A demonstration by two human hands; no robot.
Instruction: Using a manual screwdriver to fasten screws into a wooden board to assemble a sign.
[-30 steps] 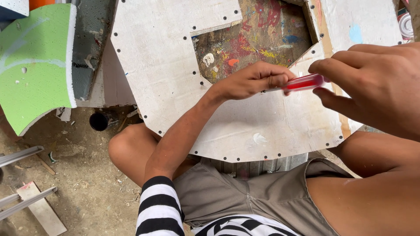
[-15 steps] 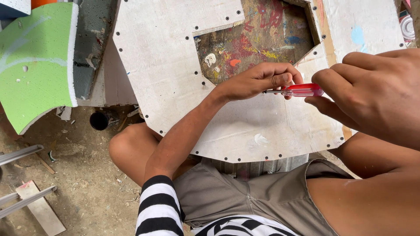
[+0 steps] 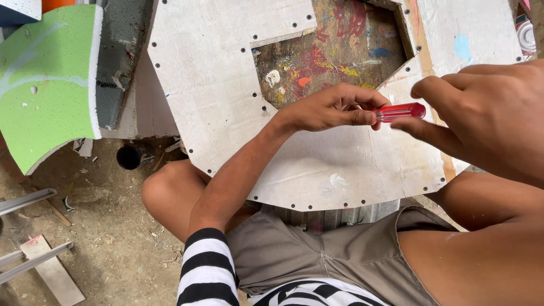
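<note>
My left hand (image 3: 334,107) reaches over a white board panel (image 3: 215,85) edged with small dark screws and pinches a red translucent screwdriver handle (image 3: 399,111) at its left end. The shaft and tip are hidden behind the fingers. My right hand (image 3: 481,113) hovers at the handle's right end. Its index finger curls above the handle and its thumb sits just below, with the fingers apart and no clear grip. A cutout in the panel shows a paint-splattered surface (image 3: 334,51).
A green and white curved foam piece (image 3: 45,79) leans at the left beside a dark grey slab (image 3: 116,62). Metal bars (image 3: 28,198) and a wood scrap (image 3: 54,272) lie on the dirt floor. My bare knees and grey shorts (image 3: 317,249) are under the panel.
My right hand has released the handle's end and drawn back slightly to the right, baring more of the red handle. The left hand keeps its hold and has barely moved.
</note>
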